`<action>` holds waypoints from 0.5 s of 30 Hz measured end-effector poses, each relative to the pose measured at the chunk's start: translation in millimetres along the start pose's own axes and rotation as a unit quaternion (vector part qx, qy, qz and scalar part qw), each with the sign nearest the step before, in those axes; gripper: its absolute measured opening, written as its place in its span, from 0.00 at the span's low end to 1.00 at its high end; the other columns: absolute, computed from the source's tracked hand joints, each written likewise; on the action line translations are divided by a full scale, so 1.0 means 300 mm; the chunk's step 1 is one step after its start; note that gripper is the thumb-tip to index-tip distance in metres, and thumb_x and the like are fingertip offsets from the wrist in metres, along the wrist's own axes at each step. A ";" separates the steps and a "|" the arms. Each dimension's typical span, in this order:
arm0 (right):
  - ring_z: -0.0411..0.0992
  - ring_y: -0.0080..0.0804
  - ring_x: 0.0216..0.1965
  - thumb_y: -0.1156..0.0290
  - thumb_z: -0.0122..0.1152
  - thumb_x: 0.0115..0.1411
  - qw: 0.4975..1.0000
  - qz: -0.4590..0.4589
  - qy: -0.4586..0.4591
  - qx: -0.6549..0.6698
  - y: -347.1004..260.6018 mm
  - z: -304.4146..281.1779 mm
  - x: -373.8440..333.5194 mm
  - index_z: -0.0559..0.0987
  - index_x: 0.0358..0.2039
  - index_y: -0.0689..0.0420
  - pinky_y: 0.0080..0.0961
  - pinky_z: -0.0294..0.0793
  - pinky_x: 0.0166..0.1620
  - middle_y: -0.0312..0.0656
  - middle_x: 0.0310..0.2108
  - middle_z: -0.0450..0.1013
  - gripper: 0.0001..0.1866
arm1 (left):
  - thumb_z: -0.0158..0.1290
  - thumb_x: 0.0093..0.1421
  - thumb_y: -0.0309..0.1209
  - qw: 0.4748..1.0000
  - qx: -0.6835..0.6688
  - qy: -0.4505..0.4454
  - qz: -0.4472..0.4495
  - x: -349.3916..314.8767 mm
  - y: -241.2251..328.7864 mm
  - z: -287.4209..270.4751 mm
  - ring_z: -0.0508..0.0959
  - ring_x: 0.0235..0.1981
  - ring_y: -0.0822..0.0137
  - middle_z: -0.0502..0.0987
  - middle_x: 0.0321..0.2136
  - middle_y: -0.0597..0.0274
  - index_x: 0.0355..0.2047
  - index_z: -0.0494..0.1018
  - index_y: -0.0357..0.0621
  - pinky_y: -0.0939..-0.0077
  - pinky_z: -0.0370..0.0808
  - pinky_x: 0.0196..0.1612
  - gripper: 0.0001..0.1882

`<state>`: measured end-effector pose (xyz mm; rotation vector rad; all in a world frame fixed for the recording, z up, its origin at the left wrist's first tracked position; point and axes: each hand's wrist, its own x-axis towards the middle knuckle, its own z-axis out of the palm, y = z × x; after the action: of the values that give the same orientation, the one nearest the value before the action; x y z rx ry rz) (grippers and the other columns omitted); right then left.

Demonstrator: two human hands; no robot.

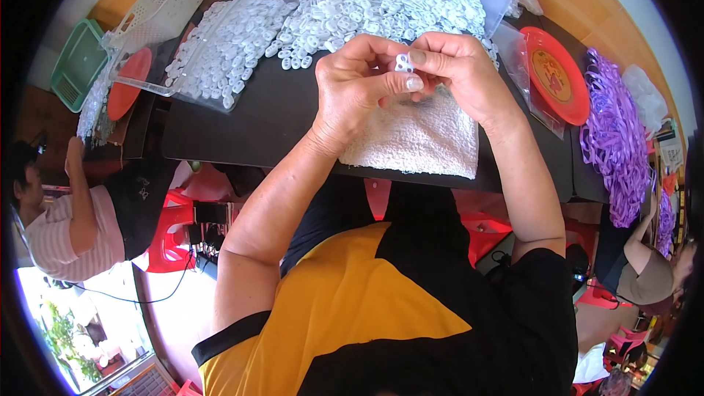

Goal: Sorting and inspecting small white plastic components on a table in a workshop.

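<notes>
I observe the small white piece [402, 64] between the left hand [351, 86] and the right hand [468, 73]; both grasp it at thumb and fingertips. The white towel [419, 139] lies below the hands.

We noted 1 small white piece [402, 63] with dark spots on its visible face, held between the fingertips of the left hand [346, 89] and right hand [471, 73]. Fingers partly hid its outline from us.
</notes>
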<state>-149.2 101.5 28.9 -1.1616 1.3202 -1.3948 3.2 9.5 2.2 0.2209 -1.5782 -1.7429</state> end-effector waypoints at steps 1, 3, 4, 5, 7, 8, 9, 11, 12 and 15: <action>0.72 0.21 0.20 0.62 0.60 0.60 1.000 -0.001 -0.005 -0.007 -0.003 0.001 -0.002 0.78 0.27 0.59 0.15 0.65 0.27 0.34 0.19 0.72 0.13 | 0.62 0.51 0.18 1.000 0.000 0.000 0.000 -0.001 0.009 0.004 0.82 0.26 0.69 0.80 0.28 0.55 0.36 0.74 0.33 0.86 0.72 0.20 0.12; 0.71 0.21 0.19 0.63 0.60 0.60 1.000 0.002 -0.004 0.005 -0.006 0.010 -0.005 0.78 0.27 0.60 0.15 0.65 0.26 0.34 0.19 0.72 0.13 | 0.62 0.51 0.17 1.000 -0.007 0.004 -0.003 -0.010 0.025 0.011 0.82 0.26 0.67 0.79 0.27 0.54 0.35 0.73 0.32 0.82 0.78 0.25 0.11; 0.71 0.21 0.18 0.64 0.60 0.60 1.000 0.005 -0.003 0.017 -0.006 0.014 -0.006 0.78 0.27 0.60 0.14 0.64 0.25 0.35 0.19 0.72 0.12 | 0.62 0.51 0.17 1.000 -0.007 0.004 -0.003 -0.014 0.025 0.012 0.82 0.26 0.67 0.79 0.27 0.54 0.35 0.73 0.32 0.82 0.78 0.25 0.11; 0.71 0.21 0.18 0.64 0.60 0.60 1.000 0.005 -0.003 0.016 -0.007 0.017 -0.008 0.78 0.27 0.60 0.14 0.64 0.25 0.35 0.19 0.72 0.12 | 0.61 0.51 0.17 1.000 -0.002 0.006 0.011 -0.018 0.026 0.013 0.81 0.26 0.67 0.79 0.27 0.53 0.34 0.73 0.31 0.79 0.80 0.27 0.11; 0.70 0.22 0.17 0.66 0.61 0.59 0.999 0.003 -0.016 0.052 -0.005 0.022 -0.009 0.77 0.27 0.61 0.13 0.63 0.23 0.35 0.19 0.72 0.11 | 0.61 0.50 0.16 1.000 0.002 0.008 0.025 -0.019 0.028 0.011 0.81 0.26 0.66 0.79 0.27 0.51 0.34 0.73 0.30 0.76 0.81 0.30 0.11; 0.70 0.22 0.17 0.66 0.61 0.59 0.999 0.004 -0.017 0.052 -0.003 0.024 -0.009 0.77 0.27 0.61 0.13 0.63 0.23 0.35 0.19 0.72 0.11 | 0.61 0.51 0.16 1.000 -0.014 0.004 0.020 -0.019 0.026 0.009 0.81 0.26 0.66 0.79 0.27 0.51 0.33 0.72 0.30 0.75 0.82 0.30 0.10; 0.70 0.22 0.17 0.66 0.61 0.59 0.997 0.013 -0.017 0.068 0.000 0.026 -0.009 0.77 0.26 0.61 0.14 0.64 0.23 0.36 0.19 0.72 0.11 | 0.61 0.51 0.16 0.999 -0.029 -0.001 0.015 -0.020 0.025 0.008 0.82 0.26 0.65 0.79 0.27 0.50 0.32 0.72 0.30 0.73 0.82 0.31 0.10; 0.70 0.22 0.17 0.67 0.61 0.59 0.996 0.023 -0.016 0.085 0.003 0.027 -0.010 0.77 0.26 0.62 0.14 0.64 0.23 0.36 0.19 0.72 0.11 | 0.60 0.51 0.15 0.999 -0.030 0.002 0.017 -0.021 0.021 0.009 0.82 0.26 0.65 0.79 0.26 0.50 0.32 0.72 0.30 0.73 0.82 0.30 0.09; 0.70 0.23 0.17 0.66 0.61 0.59 0.996 0.021 -0.021 0.086 0.003 0.026 -0.011 0.77 0.26 0.62 0.14 0.64 0.23 0.36 0.19 0.72 0.11 | 0.60 0.51 0.15 0.999 -0.030 0.005 0.020 -0.020 0.020 0.010 0.82 0.26 0.64 0.79 0.26 0.50 0.31 0.72 0.30 0.73 0.82 0.30 0.09; 0.70 0.23 0.17 0.66 0.61 0.59 0.993 0.025 -0.033 0.109 0.002 0.025 -0.013 0.77 0.27 0.61 0.14 0.64 0.23 0.36 0.20 0.72 0.11 | 0.60 0.51 0.15 0.999 -0.043 -0.005 0.020 -0.021 0.019 0.011 0.82 0.25 0.64 0.79 0.26 0.50 0.30 0.72 0.31 0.73 0.82 0.30 0.08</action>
<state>-141.0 103.8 28.1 -1.0128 1.1135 -1.4122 8.1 16.4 6.0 0.1381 -1.5009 -1.7786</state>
